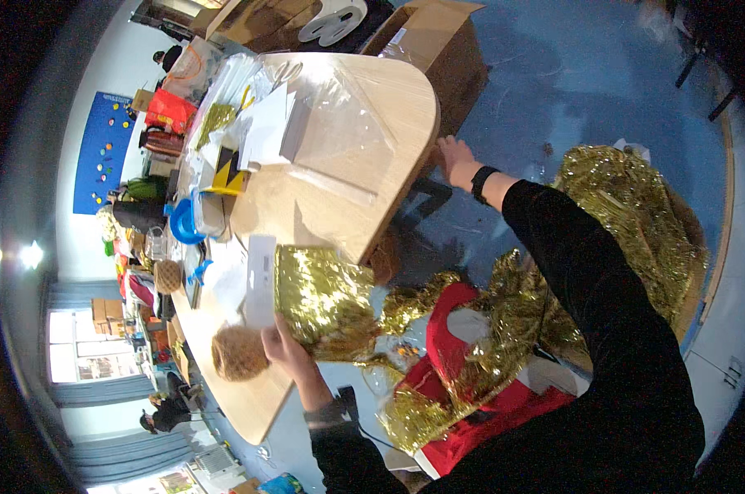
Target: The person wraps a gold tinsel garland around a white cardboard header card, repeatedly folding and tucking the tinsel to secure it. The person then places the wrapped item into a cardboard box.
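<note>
My left hand grips a pack of shiny gold foil by its white header card, above the wooden table's near edge. Beside those fingers lies a brown fibrous bundle. My right hand, with a black band at the wrist, is at the rounded edge of the table. Its fingertips are partly hidden, so I cannot tell whether it grips anything. Gold tinsel and red fabric hang or lie close to my body, with a larger heap of gold foil by the blue floor.
White boxes, clear plastic film, scissors, a blue tape roll and a twine ball are on the table. A cardboard box stands beside it. Other people are in the background.
</note>
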Available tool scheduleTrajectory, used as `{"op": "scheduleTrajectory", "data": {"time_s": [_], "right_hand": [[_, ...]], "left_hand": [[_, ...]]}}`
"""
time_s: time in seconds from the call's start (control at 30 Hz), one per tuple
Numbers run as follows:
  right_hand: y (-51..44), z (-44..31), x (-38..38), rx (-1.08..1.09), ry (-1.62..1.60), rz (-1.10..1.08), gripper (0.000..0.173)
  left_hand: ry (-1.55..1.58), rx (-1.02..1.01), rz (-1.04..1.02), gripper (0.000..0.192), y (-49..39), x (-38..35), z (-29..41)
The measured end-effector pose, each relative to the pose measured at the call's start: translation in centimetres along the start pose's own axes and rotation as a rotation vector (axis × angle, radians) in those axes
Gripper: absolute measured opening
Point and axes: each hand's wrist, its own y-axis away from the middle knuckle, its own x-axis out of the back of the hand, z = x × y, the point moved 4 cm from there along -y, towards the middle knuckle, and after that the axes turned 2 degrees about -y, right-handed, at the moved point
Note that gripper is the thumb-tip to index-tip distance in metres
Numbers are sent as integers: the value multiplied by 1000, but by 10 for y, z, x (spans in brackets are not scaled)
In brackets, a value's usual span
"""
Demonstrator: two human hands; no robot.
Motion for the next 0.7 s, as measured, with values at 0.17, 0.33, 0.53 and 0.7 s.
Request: {"op": "scheduleTrajectory", "data": {"time_s": [0.17, 0.33, 0.53, 0.7], "right_hand": [[-64, -33, -54, -21, -249, -5, 76], [-134, -68, -101, 0, -272, -8, 79], [-188, -77, -132, 25, -283, 30, 82], [-206, -75, -140, 73, -284, 73, 85]], "left_hand": [[-70, -44, 44, 25, 7, -7, -2], [-292, -35, 19, 15, 7, -9, 3], [-336, 130, 24, 21, 13, -11, 2], [-485, 111, 72, 33, 8, -1, -8]]}}
